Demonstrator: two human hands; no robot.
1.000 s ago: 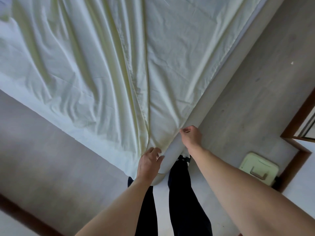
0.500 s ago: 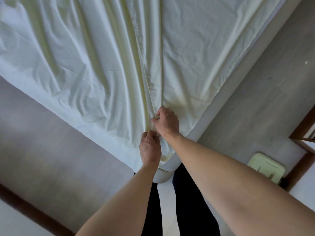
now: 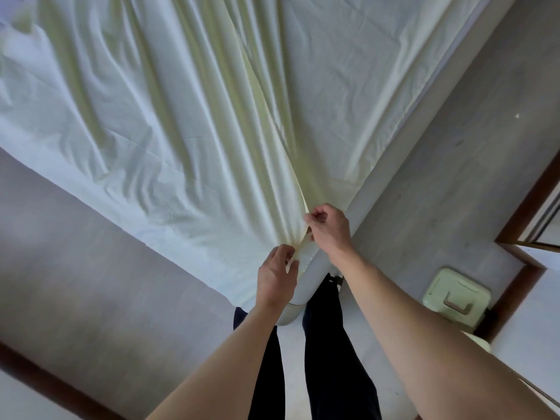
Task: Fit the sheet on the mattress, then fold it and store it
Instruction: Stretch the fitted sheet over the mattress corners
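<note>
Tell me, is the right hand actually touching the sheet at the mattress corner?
Touching. The head view shows the right hand with fingers curled, pinching a gathered fold of the sheet just above the mattress corner; no gap shows between fingers and cloth.

Both bare forearms reach fwd from lower frame, converging near centre. Left hand (image 3: 276, 277) back-up, fingers curled, thumb and fingertips pinching sheet (image 3: 194, 122) fold. Right hand (image 3: 328, 227) just above and to right, knuckles bent, fingers pinching same fold. Hands close, not touching. Legs in dark trousers below.
</note>
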